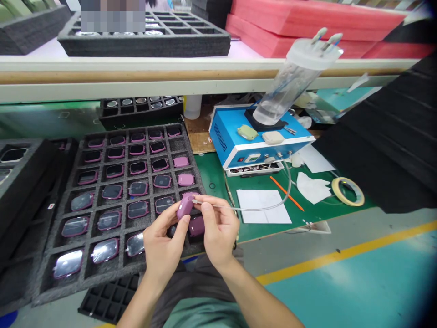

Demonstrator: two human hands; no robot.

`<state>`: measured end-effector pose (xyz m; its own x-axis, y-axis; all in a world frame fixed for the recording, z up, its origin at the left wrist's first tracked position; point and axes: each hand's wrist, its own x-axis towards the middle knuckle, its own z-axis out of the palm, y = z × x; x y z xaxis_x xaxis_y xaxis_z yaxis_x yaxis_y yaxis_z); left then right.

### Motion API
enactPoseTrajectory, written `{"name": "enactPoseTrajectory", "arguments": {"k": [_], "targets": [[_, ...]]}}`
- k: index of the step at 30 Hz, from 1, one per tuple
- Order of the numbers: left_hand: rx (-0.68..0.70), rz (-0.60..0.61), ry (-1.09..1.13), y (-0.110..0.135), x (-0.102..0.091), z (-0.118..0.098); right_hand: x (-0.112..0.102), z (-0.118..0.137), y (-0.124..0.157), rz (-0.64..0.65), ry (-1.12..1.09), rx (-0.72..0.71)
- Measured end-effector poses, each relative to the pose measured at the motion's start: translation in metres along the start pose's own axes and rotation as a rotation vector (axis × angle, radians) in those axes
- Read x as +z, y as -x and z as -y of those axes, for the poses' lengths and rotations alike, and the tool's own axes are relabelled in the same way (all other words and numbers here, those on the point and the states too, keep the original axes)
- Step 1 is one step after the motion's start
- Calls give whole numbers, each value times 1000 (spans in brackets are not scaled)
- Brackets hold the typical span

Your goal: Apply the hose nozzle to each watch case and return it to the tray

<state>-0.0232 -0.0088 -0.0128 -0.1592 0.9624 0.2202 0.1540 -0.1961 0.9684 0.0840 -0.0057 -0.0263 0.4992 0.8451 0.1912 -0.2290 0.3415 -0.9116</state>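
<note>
My left hand [164, 241] holds a small purple device casing [185, 205] upright between thumb and fingers. My right hand [218, 228] pinches a thin metal-tipped tube [218, 205], and its tip sits against the casing's upper right side. The tube runs right in a loop to a blue benchtop machine [235, 141]. Below my hands, a second purple casing [196, 226] lies in a slot of a black foam tray [82, 284], partly hidden by my fingers. Many other slots in the tray hold purple-rimmed pieces with glossy faces.
A transparent cylinder [293, 82] stands on the machine beside small beige and green pieces. A green bench mat [218, 175] carries white paper [262, 205], an orange stick [287, 193] and a tape roll [348, 191]. A shelf [205, 77] crosses above, holding another foam tray [143, 41].
</note>
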Motion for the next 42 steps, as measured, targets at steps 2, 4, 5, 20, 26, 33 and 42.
{"name": "enactPoseTrajectory", "arguments": {"k": [2,4,5,20,26,33,42], "targets": [[-6,-4,-1,0,0,-1,0,0,0,-1,-2,-3],[-13,-4,-4,0,0,-1,0,1,-1,-3,-1,-8],[-18,-4,-4,0,0,-2,0,1,-1,-3,-1,-10],[-58,15,-31,4,-3,-7,0,2,0,1,-6,-13],[122,218,-294,-63,-11,-42,-4,2,5,-49,-56,-1],[238,448,-901,-232,38,-8,-3,9,3,29,-19,-36],[302,484,-1061,-291,40,5,-7,11,0,97,-38,-36]]}}
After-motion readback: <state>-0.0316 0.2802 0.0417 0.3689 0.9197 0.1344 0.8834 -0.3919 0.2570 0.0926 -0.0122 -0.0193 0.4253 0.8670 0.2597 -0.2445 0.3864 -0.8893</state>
